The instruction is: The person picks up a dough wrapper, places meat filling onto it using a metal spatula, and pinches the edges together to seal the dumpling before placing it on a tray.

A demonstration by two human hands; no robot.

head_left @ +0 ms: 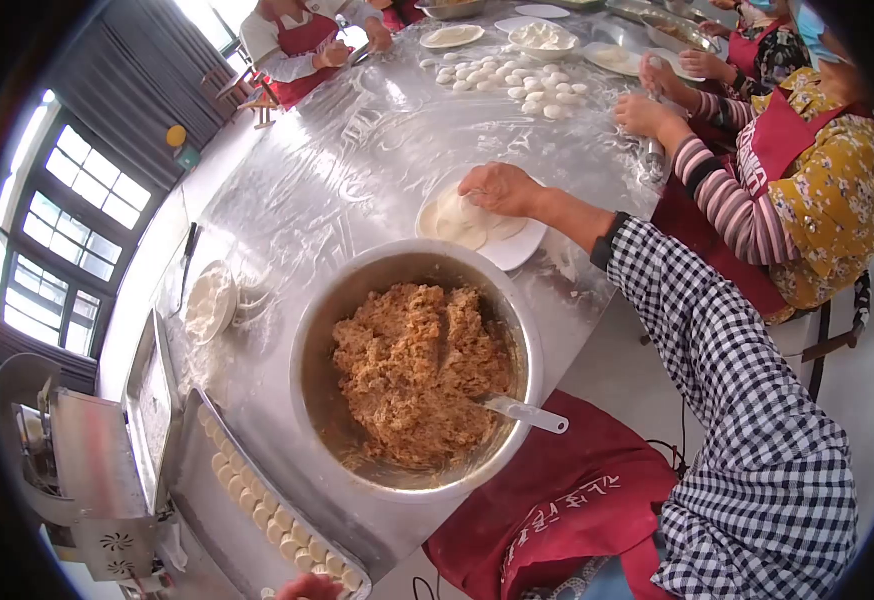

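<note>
I see a dull-shining steel bowl [315,350], coarse moist filling [412,375], a smooth white plastic spoon [527,412], matt floury dough wrappers [460,222] on a glossy plate [522,250], and crinkled glossy film [357,160] over the table [257,230].

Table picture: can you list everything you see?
table: one, shiny silver, fills the middle
bowl: one, silver, near end of table
filling: one heap, brown, in bowl
spoon: one, white, leaning in bowl
plate: one, white, beyond bowl
wrappers: small stack, pale, on plate
tray: one, metal, near left edge
dumplings: many, pale, rows in tray
dish: one, white, floury, left of bowl
dough pieces: many, white, far end
people: at least three, red aprons, far and right sides
machine: one, grey, lower left
right hand: one, checked sleeve, touching wrappers
left hand: one, just a tip, bottom edge by tray
</note>
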